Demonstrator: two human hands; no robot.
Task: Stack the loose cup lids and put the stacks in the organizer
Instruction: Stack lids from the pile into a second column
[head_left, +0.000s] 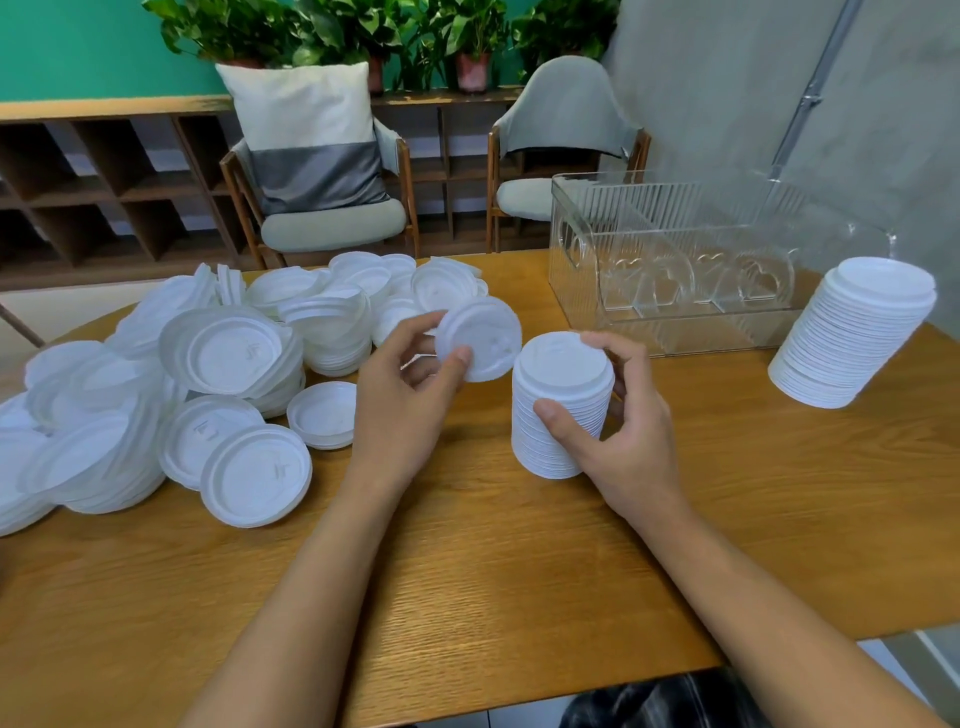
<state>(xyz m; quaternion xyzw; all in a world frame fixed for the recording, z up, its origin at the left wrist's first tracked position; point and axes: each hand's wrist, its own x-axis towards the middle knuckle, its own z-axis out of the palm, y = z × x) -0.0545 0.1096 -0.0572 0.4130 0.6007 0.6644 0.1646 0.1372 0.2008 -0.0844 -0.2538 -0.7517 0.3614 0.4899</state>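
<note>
Mid-table (467, 571), the right hand (618, 415) grips a stack (558, 415), fingers curled round it. Just left, the left hand (405, 384) pinches 1 lid (480, 338). A loose pile (208, 364) fills the left edge. A 2nd stack (852, 332) stands near the right edge, beside the clear organizer (675, 260) at the far edge.

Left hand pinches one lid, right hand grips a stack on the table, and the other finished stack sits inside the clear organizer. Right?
Not quite: the head view shows the other stack standing on the table beside the organizer, not inside it. The rest holds.
</note>
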